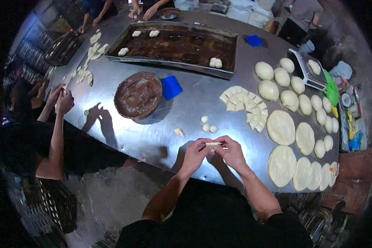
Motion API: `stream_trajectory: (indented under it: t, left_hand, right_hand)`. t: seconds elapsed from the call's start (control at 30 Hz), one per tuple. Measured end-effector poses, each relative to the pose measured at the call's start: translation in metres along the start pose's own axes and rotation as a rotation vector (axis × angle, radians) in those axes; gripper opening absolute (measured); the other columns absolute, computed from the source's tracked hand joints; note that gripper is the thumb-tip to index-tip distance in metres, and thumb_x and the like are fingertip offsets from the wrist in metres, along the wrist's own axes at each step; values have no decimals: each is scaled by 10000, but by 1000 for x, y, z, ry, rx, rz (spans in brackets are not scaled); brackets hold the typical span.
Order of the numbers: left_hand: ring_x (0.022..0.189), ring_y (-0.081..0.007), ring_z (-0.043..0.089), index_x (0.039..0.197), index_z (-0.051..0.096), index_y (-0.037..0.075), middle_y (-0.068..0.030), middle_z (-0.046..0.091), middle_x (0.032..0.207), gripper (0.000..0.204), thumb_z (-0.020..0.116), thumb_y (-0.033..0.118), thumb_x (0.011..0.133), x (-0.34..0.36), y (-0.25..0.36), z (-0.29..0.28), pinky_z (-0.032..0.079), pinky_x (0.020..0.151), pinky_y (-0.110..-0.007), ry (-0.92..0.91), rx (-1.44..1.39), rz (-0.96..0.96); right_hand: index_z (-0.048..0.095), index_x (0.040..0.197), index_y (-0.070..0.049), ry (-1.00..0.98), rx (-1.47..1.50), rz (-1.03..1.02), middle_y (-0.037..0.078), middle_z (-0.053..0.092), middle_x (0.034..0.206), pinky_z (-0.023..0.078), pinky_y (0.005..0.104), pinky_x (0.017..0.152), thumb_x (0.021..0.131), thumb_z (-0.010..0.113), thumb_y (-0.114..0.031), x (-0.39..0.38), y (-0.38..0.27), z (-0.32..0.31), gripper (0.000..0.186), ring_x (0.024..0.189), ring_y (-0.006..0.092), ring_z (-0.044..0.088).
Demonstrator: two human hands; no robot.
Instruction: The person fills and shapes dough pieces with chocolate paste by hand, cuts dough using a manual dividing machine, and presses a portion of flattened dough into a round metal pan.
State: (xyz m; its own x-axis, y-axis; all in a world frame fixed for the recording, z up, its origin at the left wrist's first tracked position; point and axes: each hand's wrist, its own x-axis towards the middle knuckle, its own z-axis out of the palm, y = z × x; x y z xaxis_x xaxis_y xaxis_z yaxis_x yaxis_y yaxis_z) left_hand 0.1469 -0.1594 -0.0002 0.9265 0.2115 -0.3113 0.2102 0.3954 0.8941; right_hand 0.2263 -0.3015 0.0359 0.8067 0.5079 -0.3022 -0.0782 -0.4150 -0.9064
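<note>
In the head view, the person's left hand [194, 155] has its thumb and fingertips closed on one end of a small, thin, pale piece of dough [213, 144], and the right hand [232, 153] pinches the other end, also with little gap between the fingers. The piece is held over the grey metal table [194, 97], to the right of the round, dark-rimmed basin [115, 98] of glossy brown paste and nearer the person than it.

Three small, smooth white dough balls [206, 128] sit together to the basin's right, just beyond the hands; an irregular pale dough scrap [179, 132] lies between them and the basin. A flat blue plastic scraper [172, 87] is right beside the basin. Beyond the basin stands a long rectangular metal tray [173, 45] holding a few knobbly white dough pieces [215, 62]. Well to the basin's right are a curved row of cut dough pieces [247, 103], flattened oval dough rounds [281, 127] and plump cream dough balls [268, 90]. To its left, a co-worker's hands [65, 101] are raised close together; what they hold is too small to tell.
</note>
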Motion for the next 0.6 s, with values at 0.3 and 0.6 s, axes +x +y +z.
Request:
stream_trajectory:
  t: [0.3, 0.6]
  left_hand:
    - [986, -338, 565, 1063, 600, 25, -153, 579, 1138, 253, 614, 137, 836, 43, -4, -86, 461, 842, -434, 458, 1518, 588]
    - [690, -91, 577, 1041, 541, 10, -51, 627, 820, 183, 600, 137, 922, 9, 8, -60, 463, 539, -220, 95, 220, 133]
  right_hand:
    - [517, 1115, -11, 23, 1074, 285, 137, 624, 955, 545, 288, 733, 860, 588, 3, -39, 19, -55, 264, 883, 200, 631]
    - [656, 1075, 2, -153, 185, -203, 102, 684, 1044, 505, 282, 800, 848, 670, -136, 12, -13, 23, 267, 876, 172, 648]
